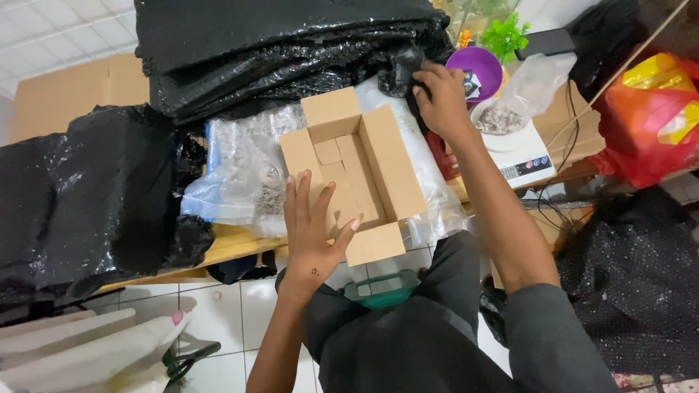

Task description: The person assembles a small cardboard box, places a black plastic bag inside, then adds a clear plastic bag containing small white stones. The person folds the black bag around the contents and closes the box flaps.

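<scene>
An open, empty cardboard box with its flaps spread lies on clear plastic bags on the low wooden table. My left hand rests flat, fingers apart, on the box's near left flap. My right hand reaches beyond the box to the far right and pinches the edge of black bubble-wrap sheeting stacked at the back. It is next to a purple bowl.
A white digital scale carries a clear bag of small grey pieces. A large black bag bulges at left, a red bag at right. A green tape dispenser lies by my lap. White tiled floor below.
</scene>
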